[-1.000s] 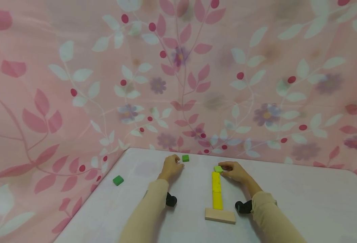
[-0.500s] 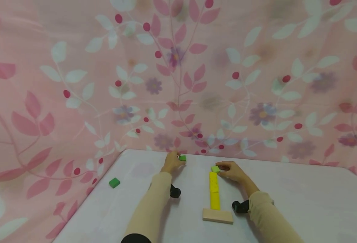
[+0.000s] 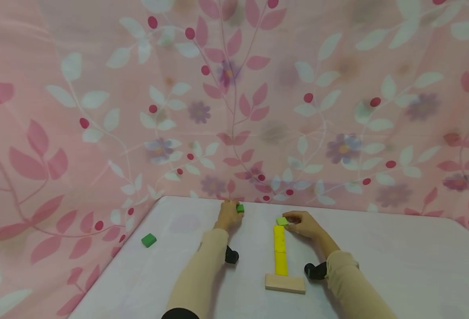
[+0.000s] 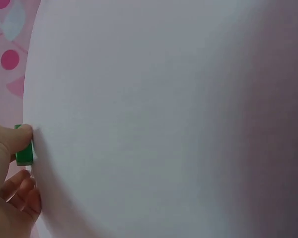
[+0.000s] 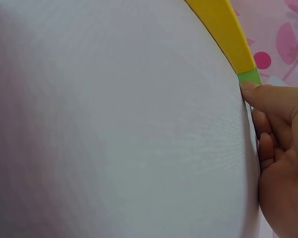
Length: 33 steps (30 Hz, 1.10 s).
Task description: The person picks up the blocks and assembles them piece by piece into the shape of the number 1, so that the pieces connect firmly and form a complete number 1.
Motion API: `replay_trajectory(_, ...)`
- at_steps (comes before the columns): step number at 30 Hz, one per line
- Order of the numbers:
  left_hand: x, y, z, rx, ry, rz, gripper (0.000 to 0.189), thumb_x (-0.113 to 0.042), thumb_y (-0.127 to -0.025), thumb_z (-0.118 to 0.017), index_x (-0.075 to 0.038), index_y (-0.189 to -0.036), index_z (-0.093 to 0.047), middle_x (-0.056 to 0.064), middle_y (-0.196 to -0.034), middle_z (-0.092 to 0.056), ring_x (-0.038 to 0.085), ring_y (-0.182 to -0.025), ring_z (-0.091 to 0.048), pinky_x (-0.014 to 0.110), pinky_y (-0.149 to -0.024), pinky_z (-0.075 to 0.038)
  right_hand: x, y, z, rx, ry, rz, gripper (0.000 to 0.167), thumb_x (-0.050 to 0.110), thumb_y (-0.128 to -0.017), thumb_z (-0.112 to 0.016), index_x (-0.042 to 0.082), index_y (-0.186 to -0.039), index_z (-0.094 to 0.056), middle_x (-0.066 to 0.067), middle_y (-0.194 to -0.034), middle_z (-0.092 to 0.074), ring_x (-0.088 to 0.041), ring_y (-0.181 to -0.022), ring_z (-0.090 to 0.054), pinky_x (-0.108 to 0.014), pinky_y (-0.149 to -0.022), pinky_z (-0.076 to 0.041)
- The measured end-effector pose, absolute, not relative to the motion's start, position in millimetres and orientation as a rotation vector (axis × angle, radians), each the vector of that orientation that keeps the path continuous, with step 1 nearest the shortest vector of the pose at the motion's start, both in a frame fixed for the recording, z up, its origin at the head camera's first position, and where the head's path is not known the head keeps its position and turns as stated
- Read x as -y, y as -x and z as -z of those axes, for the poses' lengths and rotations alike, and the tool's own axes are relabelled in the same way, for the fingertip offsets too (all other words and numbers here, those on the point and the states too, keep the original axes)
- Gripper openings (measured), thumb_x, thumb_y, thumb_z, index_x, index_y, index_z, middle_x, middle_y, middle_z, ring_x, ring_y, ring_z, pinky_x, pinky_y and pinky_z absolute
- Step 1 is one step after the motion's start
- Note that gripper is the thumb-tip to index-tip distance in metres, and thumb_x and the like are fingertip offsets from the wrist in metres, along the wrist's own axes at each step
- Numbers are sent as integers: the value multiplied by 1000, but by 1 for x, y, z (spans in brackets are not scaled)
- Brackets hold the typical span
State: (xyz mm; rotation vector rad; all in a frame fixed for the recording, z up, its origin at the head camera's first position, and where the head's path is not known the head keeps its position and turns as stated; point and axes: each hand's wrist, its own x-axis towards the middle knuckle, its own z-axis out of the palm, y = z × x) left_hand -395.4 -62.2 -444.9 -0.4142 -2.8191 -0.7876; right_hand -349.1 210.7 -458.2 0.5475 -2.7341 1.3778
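At the far side of the table, my left hand [image 3: 229, 213] pinches a small green block [image 3: 240, 208]. The left wrist view shows the thumb on the face of that green block [image 4: 24, 152], with the other fingers curled below it. My right hand [image 3: 304, 223] grips a light green block [image 3: 282, 221] between thumb and fingers. This light green block [image 5: 250, 77] sits right at the end of a yellow block [image 5: 226, 32] in the right wrist view. Two yellow blocks [image 3: 280, 250] lie end to end in a line, and a plain wooden block [image 3: 285, 283] lies crosswise at their near end.
Another green block [image 3: 149, 240] lies alone at the left of the white table [image 3: 398, 257]. A pink floral curtain [image 3: 234, 110] hangs behind the table's far edge and along the left side.
My left hand has reached right and forward to the far green block and taken hold of it. The right hand stays on the light green block. The head view has shifted slightly.
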Motion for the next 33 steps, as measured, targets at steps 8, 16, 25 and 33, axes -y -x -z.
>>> replay_trajectory(8,61,389,451,2702,432,881,29,-6,-78,-73,10,-101,-64,19,-95,-63,31,-90,-58,40,-81,-48,-211,347,458,2722,-534,-1410,42,5,-79,-71,-7,-118,-61,-22,-114,-62,-26,-95,-56,-38,-86,-46)
replay_trajectory(16,64,386,451,2710,385,1009,32,-7,-76,-75,12,-100,-64,21,-96,-63,31,-93,-57,42,-83,-48,-211,349,458,2733,-536,-1366,39,5,-80,-70,-5,-117,-62,-20,-113,-63,-26,-94,-56,-39,-87,-46)
replay_trajectory(25,60,376,449,2704,567,1118,34,-5,-75,-76,11,-104,-65,18,-92,-65,22,-81,-58,32,-72,-50,-212,349,459,2736,-516,-1388,40,5,-79,-70,-5,-118,-62,-20,-114,-62,-27,-95,-56,-42,-88,-45)
replay_trajectory(33,37,369,449,2715,691,1141,33,-6,-74,-78,8,-102,-67,14,-87,-66,17,-73,-56,24,-67,-49,-211,349,459,2737,-507,-1381,40,5,-80,-70,-5,-118,-61,-20,-115,-62,-26,-96,-57,-39,-87,-46)
